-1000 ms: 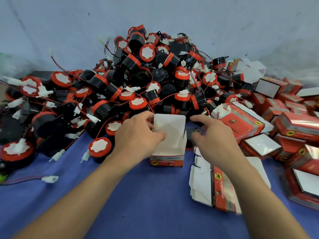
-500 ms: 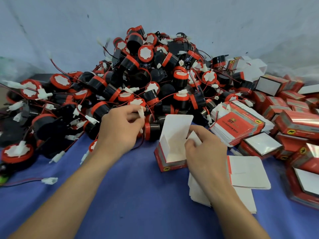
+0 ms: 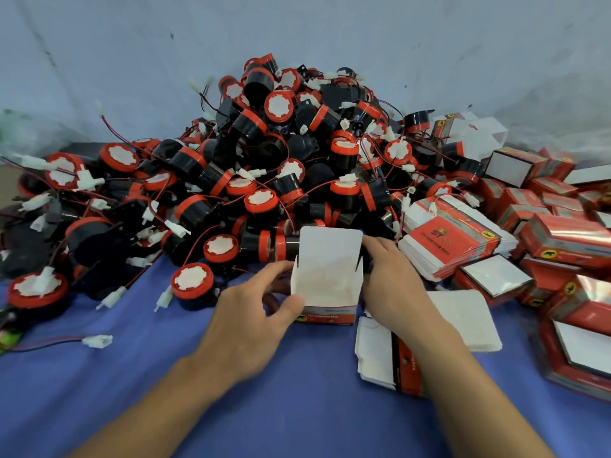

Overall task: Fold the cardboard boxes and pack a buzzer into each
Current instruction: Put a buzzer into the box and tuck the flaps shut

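While the open box (image 3: 325, 282) stands upright on the blue cloth (image 3: 165, 375) just before the buzzer pile (image 3: 281, 166), top flap raised, we log: our left hand (image 3: 254, 312) pinches its left wall; our right hand (image 3: 393, 285) touches the right wall, and we cannot tell its grip

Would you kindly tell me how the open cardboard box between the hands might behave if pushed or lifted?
The open box is thin card and looks empty, so it is probably very light and may slide or tip when nudged. Its raised back flap stands unsupported and likely bends easily. Its walls would probably buckle if squeezed.
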